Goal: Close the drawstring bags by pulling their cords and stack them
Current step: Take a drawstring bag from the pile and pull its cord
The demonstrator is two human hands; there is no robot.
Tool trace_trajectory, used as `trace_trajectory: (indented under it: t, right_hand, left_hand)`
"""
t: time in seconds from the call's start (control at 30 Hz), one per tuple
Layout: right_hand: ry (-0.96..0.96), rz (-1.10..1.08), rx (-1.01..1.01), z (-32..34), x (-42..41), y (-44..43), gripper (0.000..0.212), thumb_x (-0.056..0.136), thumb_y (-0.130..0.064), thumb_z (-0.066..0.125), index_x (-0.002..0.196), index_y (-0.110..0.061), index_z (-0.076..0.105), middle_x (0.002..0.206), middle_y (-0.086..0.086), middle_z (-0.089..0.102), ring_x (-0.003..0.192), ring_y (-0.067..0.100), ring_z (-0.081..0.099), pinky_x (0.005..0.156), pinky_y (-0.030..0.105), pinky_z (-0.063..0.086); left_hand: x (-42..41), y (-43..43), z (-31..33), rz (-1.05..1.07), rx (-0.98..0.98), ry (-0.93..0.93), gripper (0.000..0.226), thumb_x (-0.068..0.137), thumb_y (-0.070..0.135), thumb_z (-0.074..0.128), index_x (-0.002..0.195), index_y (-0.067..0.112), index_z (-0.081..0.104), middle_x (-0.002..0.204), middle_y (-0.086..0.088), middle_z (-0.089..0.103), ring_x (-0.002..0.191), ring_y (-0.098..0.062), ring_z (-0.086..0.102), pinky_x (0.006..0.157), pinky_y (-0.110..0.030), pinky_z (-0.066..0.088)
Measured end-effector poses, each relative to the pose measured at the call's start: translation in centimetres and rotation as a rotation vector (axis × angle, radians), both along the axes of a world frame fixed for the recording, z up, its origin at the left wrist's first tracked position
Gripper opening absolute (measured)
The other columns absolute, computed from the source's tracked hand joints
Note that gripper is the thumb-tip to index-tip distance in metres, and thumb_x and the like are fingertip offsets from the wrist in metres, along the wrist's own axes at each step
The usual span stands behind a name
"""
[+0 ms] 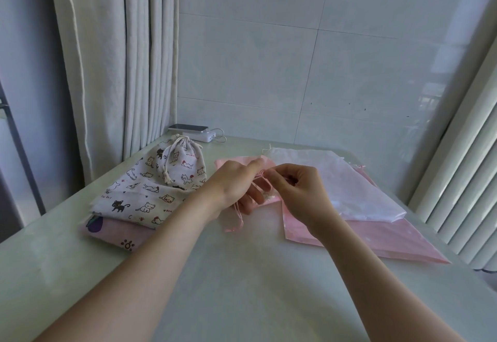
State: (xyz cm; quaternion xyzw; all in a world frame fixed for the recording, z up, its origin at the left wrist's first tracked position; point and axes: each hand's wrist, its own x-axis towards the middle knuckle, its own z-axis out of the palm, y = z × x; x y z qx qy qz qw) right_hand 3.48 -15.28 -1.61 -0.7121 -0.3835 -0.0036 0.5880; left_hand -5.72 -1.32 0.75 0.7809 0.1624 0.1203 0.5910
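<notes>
1. The small pink bag (224,163) is lying mid-table, its gathered mouth raised between both hands, its pink cords (239,216) dangling toward 6 o'clock.
2. The left hand (238,188) is gripping the bag's neck with curled fingers; the right hand (301,193) is pinching a cord at its fingertips.
3. At 9 o'clock, just beside the bag, a cat-print bag (139,196) is lying flat, carrying a cinched cat-print pouch (185,164) and overlapping a purple-patterned bag (113,231).
4. At 3 o'clock, a white bag (349,183) is covering a large pink bag (382,236), whose corner is nearing the table's right edge.
5. At 6 o'clock, open table (242,274) is stretching beneath both forearms.
6. At 11 o'clock, a phone (188,127) is resting on a power bank (204,136) against the wall.
</notes>
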Motion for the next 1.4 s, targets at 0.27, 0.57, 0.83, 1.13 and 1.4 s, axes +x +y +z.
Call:
trace_trajectory:
  t: [0.27, 0.57, 0.83, 1.13, 1.4]
  right_hand:
    - [-0.101, -0.14, -0.114, -0.5, 1.0, 0.0, 0.029, 0.096, -0.011, 0.056, 0.1, -0.027, 0.08, 0.084, -0.007, 0.071, 0.071, 0.007, 0.06, 0.068, 0.022, 0.044]
    - [-0.354, -0.296, -0.216, -1.7, 2.2, 0.0, 0.017, 0.097, -0.016, 0.063, 0.093, -0.025, 0.078, 0.096, -0.004, 0.06, 0.09, 0.009, 0.057, 0.082, 0.021, 0.041]
    - [-0.397, -0.259, -0.197, -1.4, 1.0, 0.1, 0.011, 0.082, -0.009, 0.065, 0.074, -0.015, 0.071, 0.075, -0.008, 0.07, 0.076, 0.005, 0.062, 0.066, 0.007, 0.039]
    - [-0.233, -0.265, -0.229, -1.1, 1.3, 0.3, 0.024, 0.09, -0.006, 0.054, 0.087, -0.014, 0.076, 0.073, -0.013, 0.068, 0.069, 0.005, 0.059, 0.064, 0.021, 0.039]
    - [-0.198, -0.362, -0.21, -1.4, 1.9, 0.2, 0.016, 0.09, -0.039, 0.073, 0.086, -0.023, 0.071, 0.096, -0.009, 0.069, 0.097, 0.007, 0.056, 0.081, 0.026, 0.037]
  left_hand:
    - [0.1, 1.2, -1.1, 0.029, 0.267, -0.043, 0.04, 0.104, 0.045, 0.057, 0.083, 0.019, 0.08, 0.049, 0.001, 0.045, 0.034, -0.016, 0.028, 0.041, -0.022, 0.021]
    - [0.3, 0.7, -0.9, 0.041, 0.038, 0.006, 0.018, 0.095, 0.013, 0.048, 0.082, 0.007, 0.059, 0.088, -0.021, 0.078, 0.061, -0.029, 0.069, 0.054, -0.029, 0.051]
    - [1.0, 1.7, -1.8, 0.239, 0.409, -0.057, 0.027, 0.088, 0.031, 0.062, 0.08, 0.007, 0.074, 0.083, -0.005, 0.075, 0.078, -0.021, 0.064, 0.069, -0.024, 0.05]
    - [1.6, 2.5, -2.7, 0.177, 0.421, -0.045, 0.019, 0.106, 0.025, 0.044, 0.097, 0.018, 0.058, 0.105, -0.005, 0.071, 0.096, -0.025, 0.064, 0.083, -0.04, 0.05]
    - [1.2, 2.3, -2.8, 0.114, 0.476, -0.089, 0.022, 0.103, 0.036, 0.061, 0.095, 0.018, 0.071, 0.074, 0.011, 0.064, 0.071, -0.007, 0.058, 0.063, -0.023, 0.039]
